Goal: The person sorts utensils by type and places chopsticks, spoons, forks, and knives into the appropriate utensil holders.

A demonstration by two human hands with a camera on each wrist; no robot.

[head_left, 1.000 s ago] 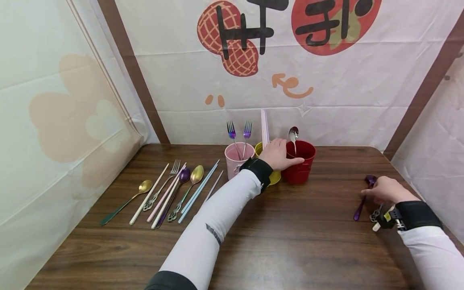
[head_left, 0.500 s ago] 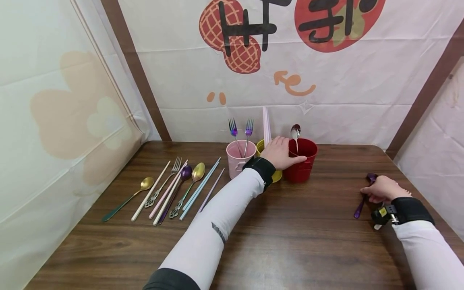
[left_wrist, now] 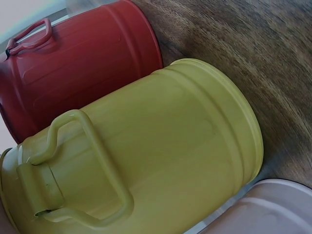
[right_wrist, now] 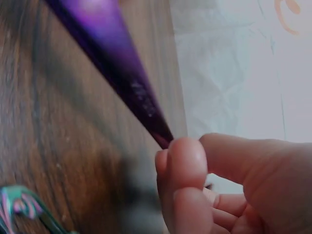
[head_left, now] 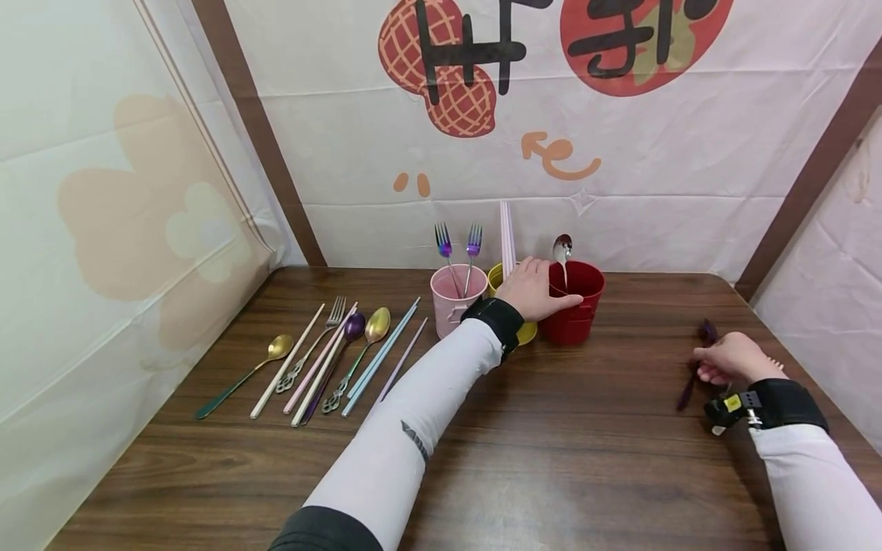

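My right hand (head_left: 733, 358) pinches a purple spoon (head_left: 686, 389) by the handle at the table's right side. In the right wrist view the spoon's handle (right_wrist: 114, 63) runs up from between thumb and fingertips, above the wood. My left hand (head_left: 532, 291) rests over the rim of the yellow bucket (head_left: 527, 334), its thumb stretched across to the red bucket (head_left: 569, 327). Pale pink chopsticks (head_left: 507, 237) stand in the yellow bucket, and a silver spoon (head_left: 562, 251) leans in the red one. The left wrist view shows the yellow bucket's handle (left_wrist: 105, 165) up close.
A pink bucket (head_left: 451, 314) with two iridescent forks (head_left: 443, 241) stands left of the yellow one. Several spoons, chopsticks (head_left: 377, 360) and a silver fork (head_left: 335, 312) lie on the left of the table. An iridescent ornate handle (right_wrist: 22, 207) lies beneath my right hand.
My right hand has gripped the purple spoon and raised it slightly off the wood, turning its handle. The left hand has stayed in place on the yellow bucket.
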